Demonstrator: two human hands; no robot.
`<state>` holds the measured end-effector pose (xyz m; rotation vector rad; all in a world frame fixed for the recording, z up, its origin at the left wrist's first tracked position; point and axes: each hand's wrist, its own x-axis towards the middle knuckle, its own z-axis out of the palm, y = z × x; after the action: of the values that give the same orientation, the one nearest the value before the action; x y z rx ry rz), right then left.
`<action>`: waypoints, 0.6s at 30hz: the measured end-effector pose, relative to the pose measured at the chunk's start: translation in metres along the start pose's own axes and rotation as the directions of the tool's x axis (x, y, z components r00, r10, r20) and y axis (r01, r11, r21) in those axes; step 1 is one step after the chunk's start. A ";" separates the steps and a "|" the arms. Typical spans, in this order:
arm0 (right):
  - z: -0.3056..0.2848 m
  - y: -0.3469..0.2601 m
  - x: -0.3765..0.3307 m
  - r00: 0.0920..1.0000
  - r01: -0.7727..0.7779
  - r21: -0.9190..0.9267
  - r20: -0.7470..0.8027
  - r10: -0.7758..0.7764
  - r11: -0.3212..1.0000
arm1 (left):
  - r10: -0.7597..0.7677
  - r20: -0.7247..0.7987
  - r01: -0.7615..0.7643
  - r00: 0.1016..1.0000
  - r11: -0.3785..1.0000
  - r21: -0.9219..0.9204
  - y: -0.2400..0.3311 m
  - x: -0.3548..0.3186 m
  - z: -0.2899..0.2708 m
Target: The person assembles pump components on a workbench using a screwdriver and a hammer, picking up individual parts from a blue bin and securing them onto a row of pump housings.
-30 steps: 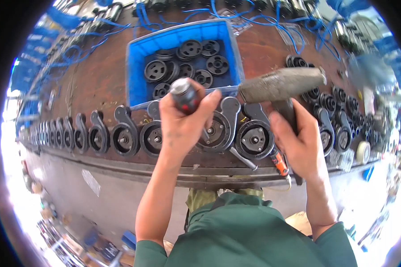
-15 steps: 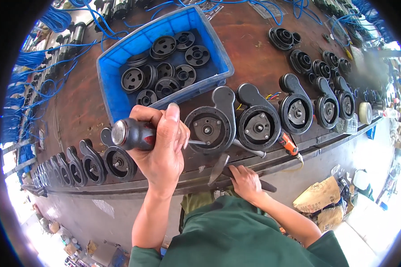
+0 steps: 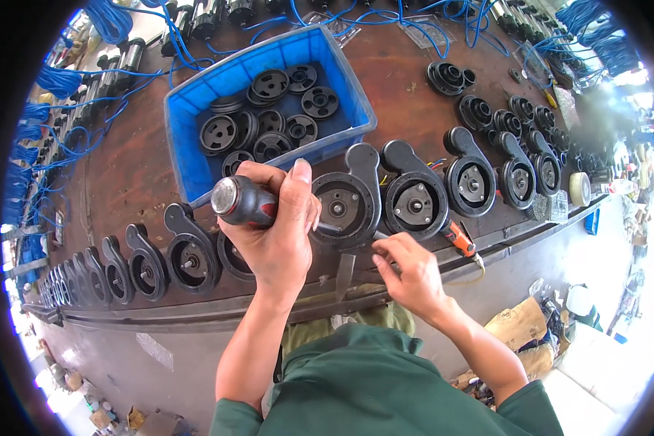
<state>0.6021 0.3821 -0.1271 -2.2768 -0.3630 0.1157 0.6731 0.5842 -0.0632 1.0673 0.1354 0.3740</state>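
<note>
My left hand is wrapped round a screwdriver with a dark, thick handle. Its shaft points right, into the open round face of a black motor housing, low among its screws. My right hand is curled over a thin metal rod beside that housing; most of the rod is hidden beneath the fingers. A hammer lies at the bench edge, left of my right hand, its handle partly covered. Another black housing stands just to the right.
Behind my left hand is a blue crate of black pulley wheels. More housings line the front edge. An orange tool lies at right, near tape. Ringed black parts and blue cables are further back.
My right hand has let go of the hammer and moved up and forward onto the metal rod. My left hand has shifted slightly right with the screwdriver.
</note>
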 end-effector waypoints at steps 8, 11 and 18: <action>-0.054 -0.046 0.024 0.997 -0.061 0.085 -0.041 0.065 0.995 | 0.027 -0.037 -0.028 0.999 0.999 -0.017 0.001 -0.004 -0.004; -0.058 -0.050 0.022 0.996 -0.087 0.090 -0.003 0.087 0.992 | 0.048 -0.053 -0.049 0.997 0.999 -0.007 -0.001 -0.005 -0.003; -0.093 -0.091 0.032 0.990 -0.137 0.193 0.058 0.128 0.972 | 0.105 -0.120 -0.074 0.987 0.968 0.239 -0.011 0.001 0.008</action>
<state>0.6306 0.3825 0.0040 -2.1037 -0.2118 0.2610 0.6791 0.5728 -0.0689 1.2851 0.2545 0.5205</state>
